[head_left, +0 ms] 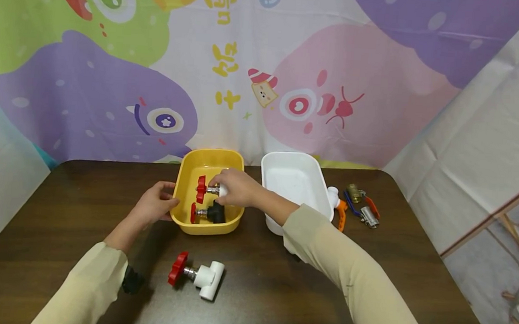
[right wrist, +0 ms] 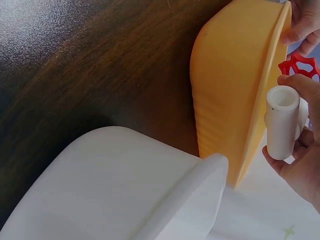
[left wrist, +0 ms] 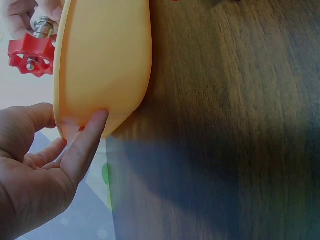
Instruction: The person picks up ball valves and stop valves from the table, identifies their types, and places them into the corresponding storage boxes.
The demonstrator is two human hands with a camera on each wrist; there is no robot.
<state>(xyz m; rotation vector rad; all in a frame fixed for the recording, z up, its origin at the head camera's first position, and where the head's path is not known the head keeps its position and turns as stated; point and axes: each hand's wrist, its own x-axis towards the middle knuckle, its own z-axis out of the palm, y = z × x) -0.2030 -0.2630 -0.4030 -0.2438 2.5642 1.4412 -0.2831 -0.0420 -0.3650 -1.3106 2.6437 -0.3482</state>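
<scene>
A white valve with a red handwheel (right wrist: 281, 125) is held over the opening of the yellow bin (head_left: 205, 230), its wheel pointing towards the bin's left side. The right hand (head_left: 238, 186) has its grip drawn in around the white pipe part. At the bin's left wall the left hand (head_left: 154, 203) pinches the rim, its grip narrow, thumb and fingers on opposite sides of the plastic. Inside the bin, nearer its front wall, lies a black valve (head_left: 216, 212), also red-wheeled. On the counter (head_left: 268, 293) in front of the bin, a second white valve (head_left: 206, 277) lies on its side. Just right of the bin stands a white bin (head_left: 291, 182); farther right lie an orange-handled fitting (head_left: 341, 208), a brass valve (head_left: 354, 192) and a silver valve (head_left: 368, 217). A cartoon-printed cloth (head_left: 225, 129) hangs behind the bin.
</scene>
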